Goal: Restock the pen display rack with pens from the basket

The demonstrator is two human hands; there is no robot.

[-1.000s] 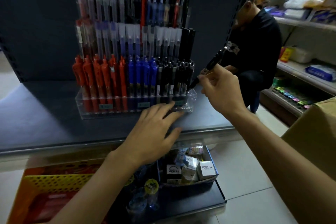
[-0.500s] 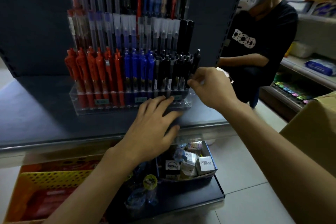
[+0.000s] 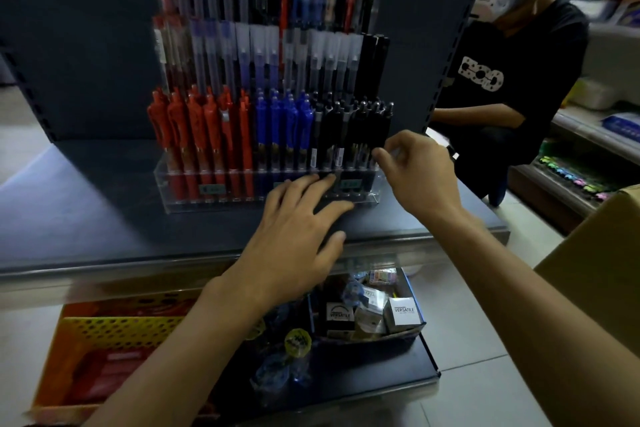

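The clear tiered pen display rack stands on a dark shelf, its front row packed with red, blue and black pens. My right hand is at the right end of that row and pinches the lower part of the rightmost black pen, which stands upright in its slot. With fingers spread and straight, my left hand rests against the front base of the rack. The yellow and orange basket sits on the floor at lower left, with red items inside it.
The dark shelf has a metal front edge. Below it a lower shelf holds a tray of small boxes. A person in a black shirt crouches at right, before side shelves. A cardboard box stands at my right.
My right hand carried the black pen from a tilted position beside the rack down into the right end of the front row. My left hand stayed at the rack's base.
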